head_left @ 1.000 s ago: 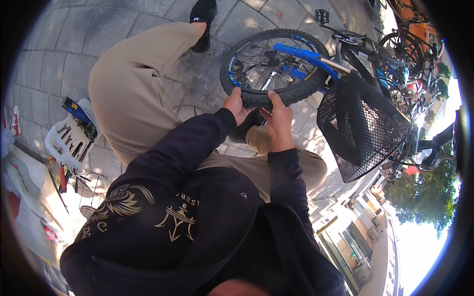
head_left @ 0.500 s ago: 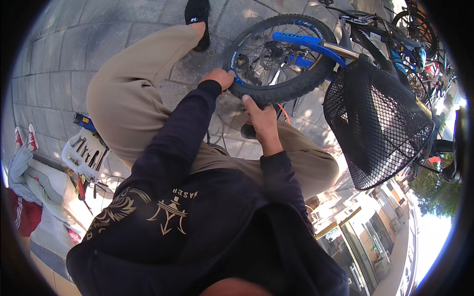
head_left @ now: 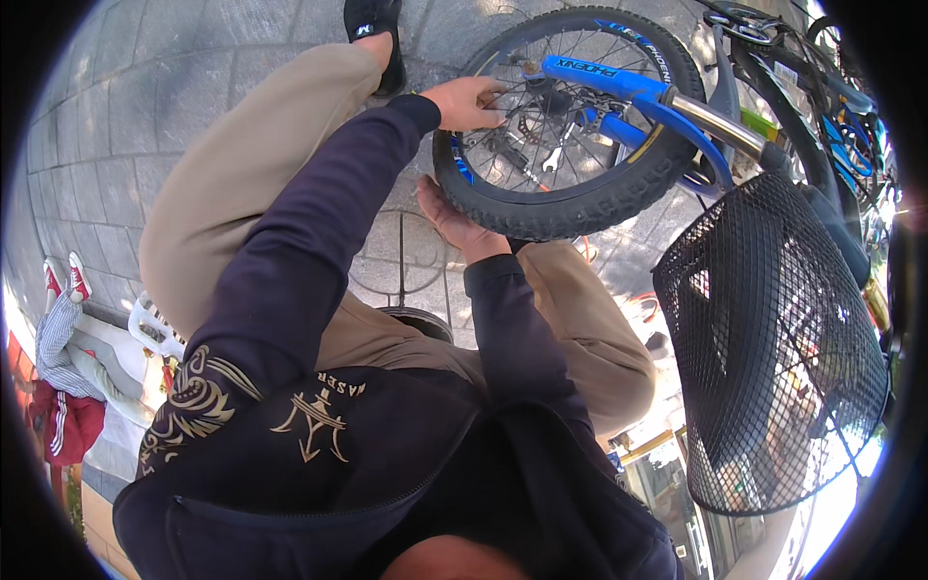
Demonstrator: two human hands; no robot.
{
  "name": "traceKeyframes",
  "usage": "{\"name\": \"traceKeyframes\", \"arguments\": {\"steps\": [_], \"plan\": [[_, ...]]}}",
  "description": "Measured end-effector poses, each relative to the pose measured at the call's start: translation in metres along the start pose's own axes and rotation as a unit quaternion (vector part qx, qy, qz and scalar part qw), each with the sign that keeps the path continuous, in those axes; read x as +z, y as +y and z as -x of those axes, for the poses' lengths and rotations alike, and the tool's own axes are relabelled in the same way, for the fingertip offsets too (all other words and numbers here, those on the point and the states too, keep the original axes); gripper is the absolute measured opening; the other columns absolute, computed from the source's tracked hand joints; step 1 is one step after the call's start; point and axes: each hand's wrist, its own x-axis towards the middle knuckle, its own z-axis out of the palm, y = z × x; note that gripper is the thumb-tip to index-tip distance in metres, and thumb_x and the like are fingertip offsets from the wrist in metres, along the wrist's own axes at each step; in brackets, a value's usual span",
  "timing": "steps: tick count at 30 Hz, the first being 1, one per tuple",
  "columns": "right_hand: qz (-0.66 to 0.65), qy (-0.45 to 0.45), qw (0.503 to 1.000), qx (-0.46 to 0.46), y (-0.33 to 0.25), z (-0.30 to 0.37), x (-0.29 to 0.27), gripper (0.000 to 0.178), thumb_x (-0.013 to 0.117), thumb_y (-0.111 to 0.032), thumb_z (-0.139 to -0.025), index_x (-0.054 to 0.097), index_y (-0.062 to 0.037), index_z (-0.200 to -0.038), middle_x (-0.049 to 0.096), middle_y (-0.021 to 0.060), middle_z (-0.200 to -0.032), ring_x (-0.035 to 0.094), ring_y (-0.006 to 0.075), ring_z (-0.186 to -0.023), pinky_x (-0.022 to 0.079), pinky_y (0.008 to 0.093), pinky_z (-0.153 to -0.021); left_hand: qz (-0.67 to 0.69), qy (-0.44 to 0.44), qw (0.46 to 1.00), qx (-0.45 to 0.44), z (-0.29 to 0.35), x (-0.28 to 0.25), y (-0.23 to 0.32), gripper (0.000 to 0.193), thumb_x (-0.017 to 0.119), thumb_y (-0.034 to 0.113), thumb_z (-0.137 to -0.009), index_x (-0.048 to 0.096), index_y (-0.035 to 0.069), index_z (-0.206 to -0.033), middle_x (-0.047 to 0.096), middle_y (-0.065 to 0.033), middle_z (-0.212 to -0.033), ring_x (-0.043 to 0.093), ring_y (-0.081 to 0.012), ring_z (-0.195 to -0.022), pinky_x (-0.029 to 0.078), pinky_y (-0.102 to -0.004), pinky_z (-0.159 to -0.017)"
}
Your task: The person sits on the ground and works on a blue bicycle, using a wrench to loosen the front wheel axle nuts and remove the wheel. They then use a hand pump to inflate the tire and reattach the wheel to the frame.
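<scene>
Wheel (head_left: 570,215), one, black-tyred: far, right of centre, in blue fork (head_left: 604,79). Left hand (head_left: 467,102): over its left side, by the spokes; cannot tell whether fingers grip. Right hand (head_left: 454,218): at its near left edge; fingers partly hidden, grip unclear. Basket (head_left: 773,358), black mesh: right, nearer.

A knobbly-tyred bicycle wheel (head_left: 553,106) sits in its blue fork (head_left: 607,79).

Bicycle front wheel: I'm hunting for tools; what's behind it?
A silver open-ended wrench and paving show through; whatever lies behind the tire and blue fork is covered.
</scene>
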Motion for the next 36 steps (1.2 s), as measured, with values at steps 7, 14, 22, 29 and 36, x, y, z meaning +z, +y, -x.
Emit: {"name": "traceKeyframes", "arguments": {"steps": [7, 14, 22, 29, 36], "plan": [[-0.117, -0.224, 0.955, 0.152, -0.015, -0.072, -0.022, 0.054, 0.052, -0.043, -0.109, 0.061, 0.0063, -0.131, 0.068, 0.0248, -0.12, 0.069, 0.0314, -0.098, 0.058, 0.0413, -0.078, -0.29, 0.173, 0.938, 0.081, -0.007, 0.027, 0.011, 0.055, 0.086, 0.049, -0.088, 0.075, 0.005, -0.119, 0.072, -0.0182, -0.112, 0.069, -0.0375, -0.108, 0.055, -0.0466, -0.093], [-0.194, -0.236, 0.928, 0.214, -0.005, -0.055, -0.005, 0.043, 0.062, -0.035, -0.101, 0.065, 0.0014, -0.123, 0.064, 0.0149, -0.109, 0.063, 0.0232, -0.085, 0.054, 0.0339, -0.069, -0.082, 0.159, 0.98, 0.092, -0.027, 0.037, -0.01, 0.049, 0.082, 0.033, -0.088, 0.068, 0.003, -0.124, 0.074, -0.0151, -0.104, 0.072, -0.0368, -0.098, 0.057, -0.0441, -0.088], [-0.201, -0.208, 0.936, 0.2, -0.005, -0.042, -0.013, 0.049, 0.069, -0.034, -0.091, 0.063, -0.0009, -0.127, 0.061, 0.011, -0.106, 0.063, 0.0209, -0.082, 0.052, 0.0354, -0.066, -0.082, 0.163, 0.983, 0.022, -0.024, 0.04, 0.009, 0.038, 0.079, 0.029, -0.085, 0.064, 0.002, -0.107, 0.074, -0.0224, -0.098, 0.071, -0.0448, -0.095, 0.056, -0.0496, -0.084], [-0.155, -0.155, 0.944, 0.245, -0.045, -0.017, -0.012, 0.068, 0.063, -0.038, -0.096, 0.048, 0.0107, -0.141, 0.06, 0.008, -0.102, 0.066, 0.018, -0.077, 0.044, 0.0356, -0.057, -0.009, 0.163, 0.985, 0.047, -0.039, 0.043, 0.01, 0.036, 0.08, 0.031, -0.084, 0.064, 0.003, -0.1, 0.072, -0.0213, -0.09, 0.069, -0.0416, -0.087, 0.054, -0.0474, -0.078], [-0.185, -0.087, 0.949, 0.241, -0.065, 0.003, 0.004, 0.074, 0.065, -0.054, -0.094, 0.05, 0.0071, -0.132, 0.06, 0.0056, -0.093, 0.068, 0.0161, -0.071, 0.036, 0.0336, -0.046, 0.003, 0.191, 0.981, 0.02, -0.044, 0.053, 0.014, 0.033, 0.082, 0.029, -0.082, 0.06, 0.004, -0.091, 0.067, -0.0151, -0.083, 0.064, -0.0328, -0.08, 0.052, -0.0435, -0.073]]}}
